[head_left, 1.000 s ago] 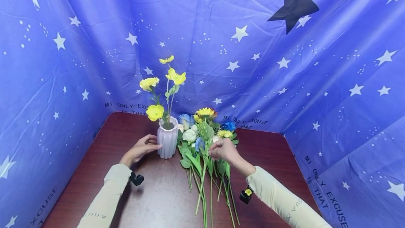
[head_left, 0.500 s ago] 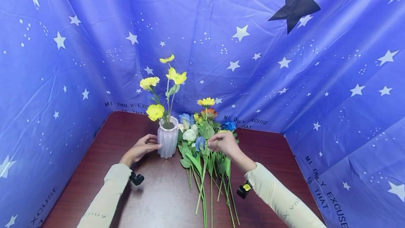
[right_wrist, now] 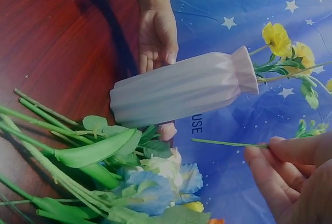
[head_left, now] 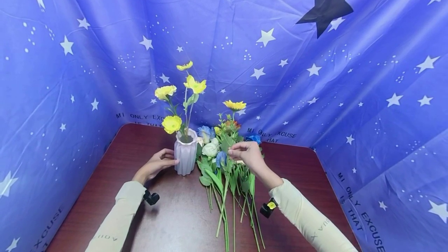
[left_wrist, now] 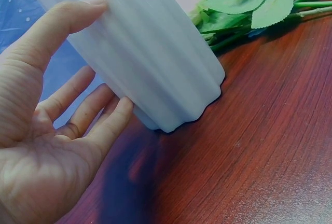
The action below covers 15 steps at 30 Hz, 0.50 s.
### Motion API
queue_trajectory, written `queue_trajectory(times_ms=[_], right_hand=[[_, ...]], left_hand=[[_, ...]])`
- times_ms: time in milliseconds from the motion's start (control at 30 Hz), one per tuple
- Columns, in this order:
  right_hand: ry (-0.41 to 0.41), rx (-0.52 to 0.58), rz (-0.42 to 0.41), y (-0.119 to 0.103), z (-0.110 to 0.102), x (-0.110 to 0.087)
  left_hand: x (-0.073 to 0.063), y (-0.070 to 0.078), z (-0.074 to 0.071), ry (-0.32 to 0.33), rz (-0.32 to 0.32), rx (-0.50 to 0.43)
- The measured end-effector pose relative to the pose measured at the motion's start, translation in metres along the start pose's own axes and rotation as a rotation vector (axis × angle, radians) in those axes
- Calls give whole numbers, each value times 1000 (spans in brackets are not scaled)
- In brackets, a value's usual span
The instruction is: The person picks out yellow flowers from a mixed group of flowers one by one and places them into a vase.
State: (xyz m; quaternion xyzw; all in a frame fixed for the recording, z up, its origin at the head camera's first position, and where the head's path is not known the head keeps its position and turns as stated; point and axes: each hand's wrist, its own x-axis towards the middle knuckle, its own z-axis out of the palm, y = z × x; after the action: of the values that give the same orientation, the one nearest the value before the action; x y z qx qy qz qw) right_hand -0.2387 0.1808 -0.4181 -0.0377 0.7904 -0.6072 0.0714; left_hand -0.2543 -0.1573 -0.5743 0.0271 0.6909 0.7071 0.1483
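Note:
In the head view my left hand (head_left: 158, 163) touches the left side of a pale lilac fluted vase (head_left: 185, 156) with loosely extended fingers. The left wrist view has the thumb on the vase's (left_wrist: 150, 58) wall and fingertips against its edge. Several yellow flowers (head_left: 172, 124) stand in the vase. My right hand (head_left: 247, 158) pinches a thin green stem (right_wrist: 228, 142) between thumb and fingertips, above the loose flowers. A yellow sunflower (head_left: 235, 105) rises above that hand; leaves and fingers partly hide its stem. In the right wrist view, the stem's cut end is apart from the vase.
Right of the vase lies a pile of artificial flowers, with a white bloom (head_left: 210, 148), a blue bloom (head_left: 253, 139) and long green stems (head_left: 233, 221) pointing toward me. A dark red wooden table (head_left: 168, 221) bears everything. Blue star-printed cloth (head_left: 224, 49) encloses it.
My right hand has risen slightly, and the sunflower has lifted up out of the pile and shifted a little right. The left hand and vase look unmoved.

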Motion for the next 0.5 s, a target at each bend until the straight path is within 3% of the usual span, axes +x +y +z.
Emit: queue_trajectory(times_ms=[500], right_hand=[[39,84,-76,-13,5,8]], left_hand=[[0,0,0,-3,-1,-13]])
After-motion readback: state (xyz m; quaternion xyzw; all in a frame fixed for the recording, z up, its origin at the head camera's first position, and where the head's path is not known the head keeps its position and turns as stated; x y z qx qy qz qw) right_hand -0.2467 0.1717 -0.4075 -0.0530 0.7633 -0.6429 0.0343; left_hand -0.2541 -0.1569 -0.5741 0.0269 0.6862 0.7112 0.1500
